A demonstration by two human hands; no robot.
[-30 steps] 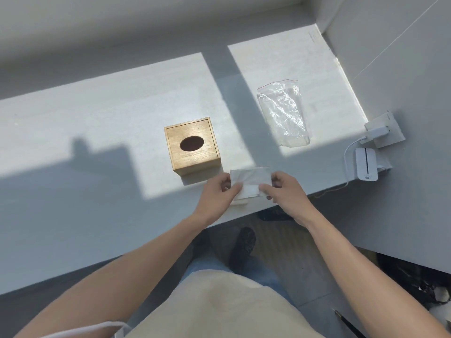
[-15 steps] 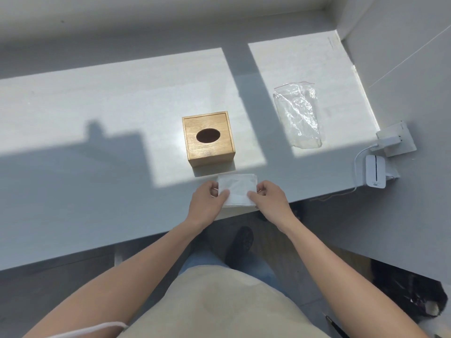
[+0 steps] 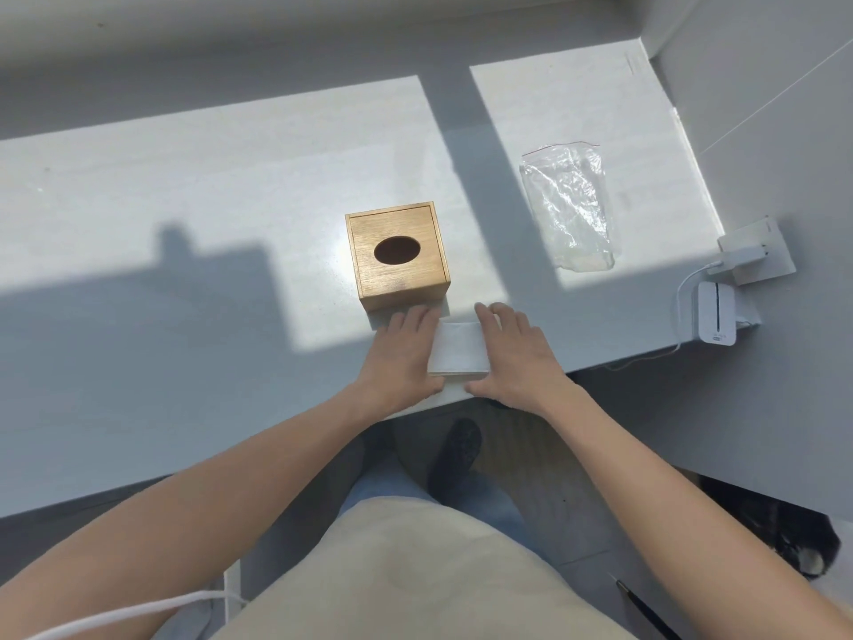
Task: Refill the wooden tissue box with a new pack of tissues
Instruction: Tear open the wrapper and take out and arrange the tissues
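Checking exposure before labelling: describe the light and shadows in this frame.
Head view: hard sunlight makes two bright patches on the white table, split by a shadow band; the wooden tissue box is lit, the clear plastic bag glints; left hand, right hand and tissue stack sit mostly in shade.

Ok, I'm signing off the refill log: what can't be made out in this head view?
1. Inside of the wooden tissue box: the oval opening shows only darkness, head view.
2. Sides of the tissue stack: covered by the left hand and right hand, so thickness is unclear.
3. Print on the white device: too small.
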